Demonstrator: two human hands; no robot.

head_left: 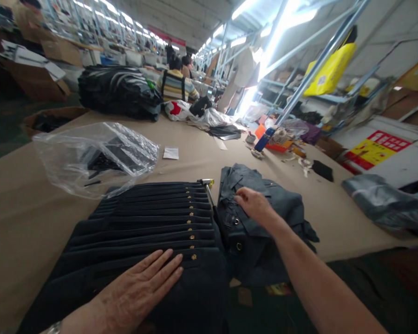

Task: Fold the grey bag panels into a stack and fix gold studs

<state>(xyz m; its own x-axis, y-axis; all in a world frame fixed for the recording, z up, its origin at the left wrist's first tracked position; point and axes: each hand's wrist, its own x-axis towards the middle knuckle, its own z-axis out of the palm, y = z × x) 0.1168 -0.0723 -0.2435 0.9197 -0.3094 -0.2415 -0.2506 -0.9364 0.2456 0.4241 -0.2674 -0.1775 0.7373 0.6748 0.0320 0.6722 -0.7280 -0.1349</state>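
My left hand point(141, 290) lies flat and open on a fanned stack of dark garments point(149, 222), each showing a small brass button along its edge. My right hand point(252, 204) reaches out over a crumpled pile of grey-blue garments point(264, 222), fingers curled and pinching the fabric near its top. A hammer with a yellow-tipped metal head point(207, 183) lies between the two piles, its handle running under the cloth.
A clear plastic bag point(97, 157) with dark items lies at the left on the brown table point(21, 204). Further back are black bundles point(118, 90), white bags, an orange tray point(275, 144), a blue tube, and seated people. Shelving stands on the right.
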